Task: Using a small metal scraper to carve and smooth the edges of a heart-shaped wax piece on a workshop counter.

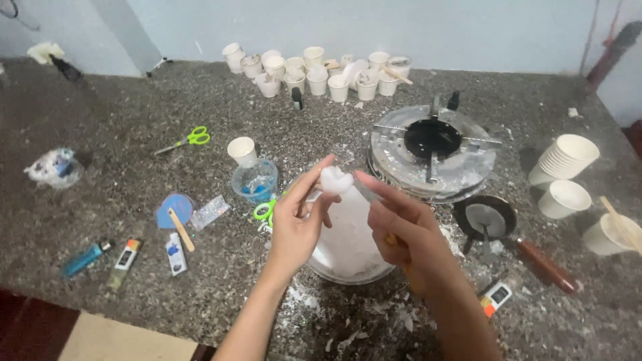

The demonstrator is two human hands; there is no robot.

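Two hands are holding up one small white lump

Two hands are meeting above a round metal bowl [348, 257] with white stuff inside it. The left hand [294, 227] is pinching a small white waxy lump [334, 179] between its thumb and fingers [314, 175], so these fingers are closed around the lump. The lump is sitting up in the air, over the far edge of the bowl and just in front of a round silver stove [433, 152].

The right hand [401, 230] is closing its fingers on a thin clear stick [364, 188], and the tip of the stick is almost touching the lump.

The lump is looking light and a bit crumbly, because white flakes are lying all over the speckled grey stone worktop [120, 113]. It is probably smooth and a little slippery too, so a soft pinch on its two sides seems best. A hard squeeze could break bits off.

Nearby, green scissors [264, 210] are lying beside the left hand, and a blue glass bowl [254, 180] is sitting just behind them. Many white paper cups [314, 70] are standing at the back.
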